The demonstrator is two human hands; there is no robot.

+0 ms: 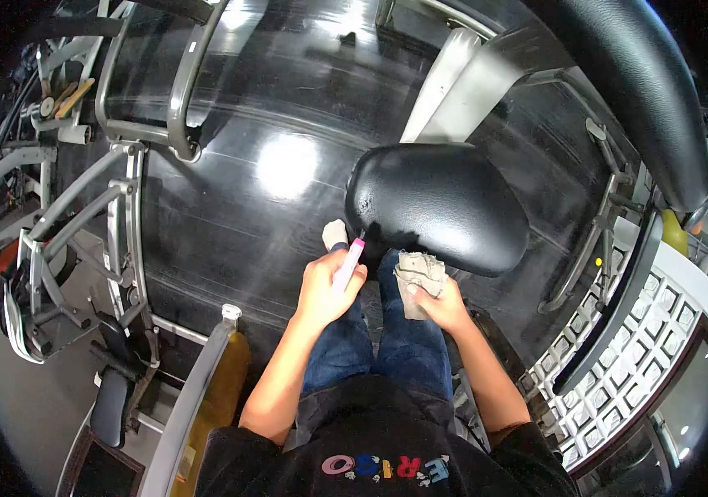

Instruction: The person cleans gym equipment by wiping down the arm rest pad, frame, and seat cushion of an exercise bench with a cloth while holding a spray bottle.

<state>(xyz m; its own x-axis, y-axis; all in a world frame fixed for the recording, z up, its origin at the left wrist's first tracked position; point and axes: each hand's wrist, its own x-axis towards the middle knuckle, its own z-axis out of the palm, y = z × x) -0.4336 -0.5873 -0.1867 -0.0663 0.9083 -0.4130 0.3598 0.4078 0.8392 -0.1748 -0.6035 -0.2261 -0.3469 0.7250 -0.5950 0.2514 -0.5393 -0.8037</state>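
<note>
My left hand (327, 288) is closed around a pink and white pen-like tool (349, 265), whose dark tip points up at the near left edge of a black padded seat (437, 203). That edge looks scuffed. In my right hand (443, 305) is a crumpled beige cloth (417, 277), held just below the seat's near edge. Whether the dark tip touches the seat, I cannot tell.
A pale metal post (453, 87) rises behind the seat. A large black pad (635, 91) curves across the upper right. Grey metal gym frames (126, 207) stand at the left. A white latticed panel (627, 356) is at the lower right.
</note>
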